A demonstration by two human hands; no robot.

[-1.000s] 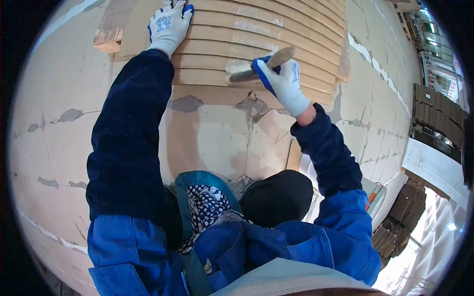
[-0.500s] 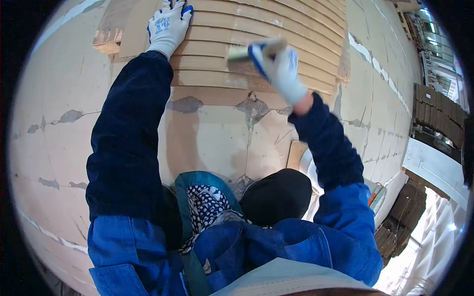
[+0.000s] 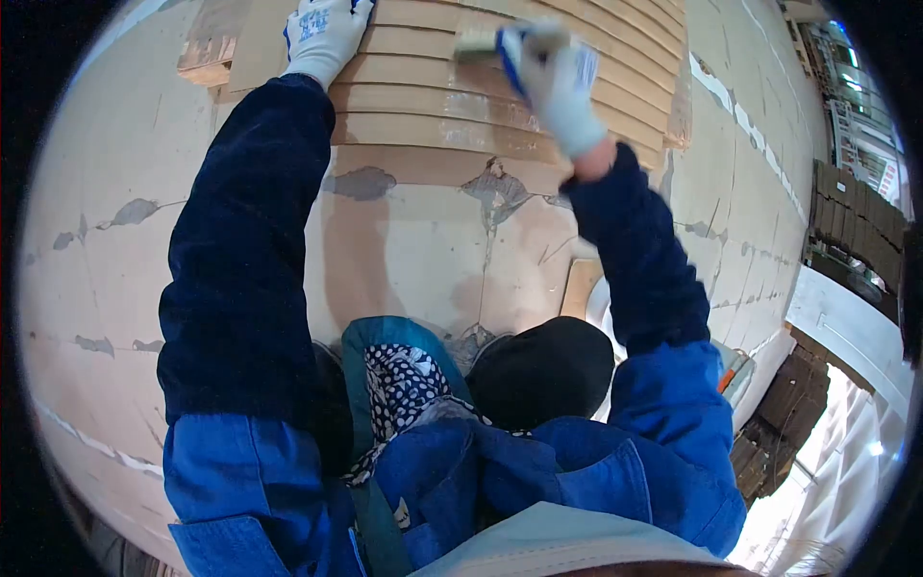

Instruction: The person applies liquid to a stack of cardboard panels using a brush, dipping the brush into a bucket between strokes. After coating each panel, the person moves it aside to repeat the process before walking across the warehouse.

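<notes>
Brown stacks (image 3: 851, 213) flank a panel (image 3: 841, 322) — plain white.

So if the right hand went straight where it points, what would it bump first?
Probably the cardboard strips just ahead; how high the right hand, holding the brush, sits over them is unclear.

The card (image 3: 404, 96) is matt brown paperboard with glossy streaks across its edges. The gloves (image 3: 325, 40) are white knit cloth, blue-coated at the fingers. The brush (image 3: 476, 46) is blurred. The sleeves (image 3: 240, 250) are matt, soft dark cloth; the floor (image 3: 433, 250) is smooth, faintly shiny, with rough grey worn patches.
</notes>
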